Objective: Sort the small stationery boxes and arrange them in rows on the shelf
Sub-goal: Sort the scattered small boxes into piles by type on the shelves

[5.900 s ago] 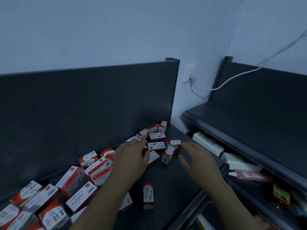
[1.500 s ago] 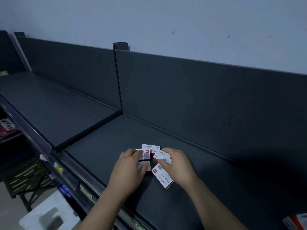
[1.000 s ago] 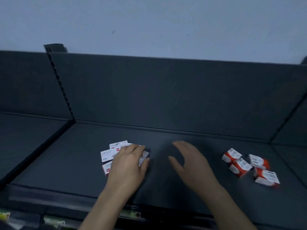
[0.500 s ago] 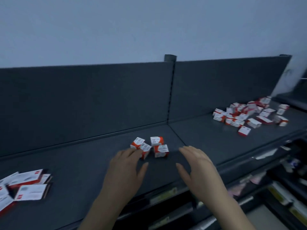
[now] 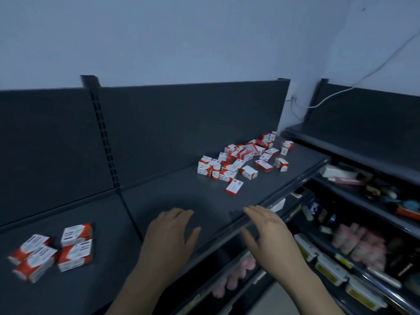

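A loose heap of small red-and-white stationery boxes [image 5: 244, 159] lies toward the far right end of the dark shelf [image 5: 181, 194]. One box [image 5: 234, 187] sits apart in front of the heap. A small cluster of boxes [image 5: 53, 250] lies at the near left. My left hand [image 5: 169, 237] hovers over the shelf's front part, fingers relaxed and holding nothing. My right hand [image 5: 269, 233] hovers over the front edge, also relaxed and holding nothing. Both hands are well short of the heap.
A dark back panel with a slotted upright [image 5: 103, 133] rises behind the shelf. A second shelf unit [image 5: 363, 142] stands at right angles on the right, its lower levels crowded with goods [image 5: 354, 244]. A white cable [image 5: 336, 94] runs along the wall.
The view has swung right. The cluster of boxes near my fingers half a second ago now lies far to the left, and the large heap is closer. Both hands stay empty.
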The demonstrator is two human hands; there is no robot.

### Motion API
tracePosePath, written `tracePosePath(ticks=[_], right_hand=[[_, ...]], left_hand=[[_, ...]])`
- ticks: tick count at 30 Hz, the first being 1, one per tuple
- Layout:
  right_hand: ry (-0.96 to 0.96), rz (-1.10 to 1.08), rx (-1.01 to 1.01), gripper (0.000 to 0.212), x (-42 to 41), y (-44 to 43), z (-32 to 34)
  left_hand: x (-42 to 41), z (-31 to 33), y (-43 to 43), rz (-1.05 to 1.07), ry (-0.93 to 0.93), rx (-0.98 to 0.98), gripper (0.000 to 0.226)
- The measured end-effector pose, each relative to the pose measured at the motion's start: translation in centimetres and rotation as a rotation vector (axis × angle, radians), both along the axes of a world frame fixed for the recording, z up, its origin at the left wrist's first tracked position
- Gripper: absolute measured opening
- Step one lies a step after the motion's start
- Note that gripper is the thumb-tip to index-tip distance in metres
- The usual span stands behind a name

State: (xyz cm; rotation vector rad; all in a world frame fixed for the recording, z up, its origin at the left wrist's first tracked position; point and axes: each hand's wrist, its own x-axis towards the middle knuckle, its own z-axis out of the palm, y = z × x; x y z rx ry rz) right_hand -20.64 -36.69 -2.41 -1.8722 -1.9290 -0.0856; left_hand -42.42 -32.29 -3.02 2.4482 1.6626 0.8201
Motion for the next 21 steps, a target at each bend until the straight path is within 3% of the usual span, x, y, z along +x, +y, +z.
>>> tracePosePath(ticks=[21], right_hand=[[0.038,-0.140,-0.085,0.044,19.1,20.4,1.1]], left_hand=[[21.0,1.9,23.6,-0.167,-0.014,-0.133,0.045]])
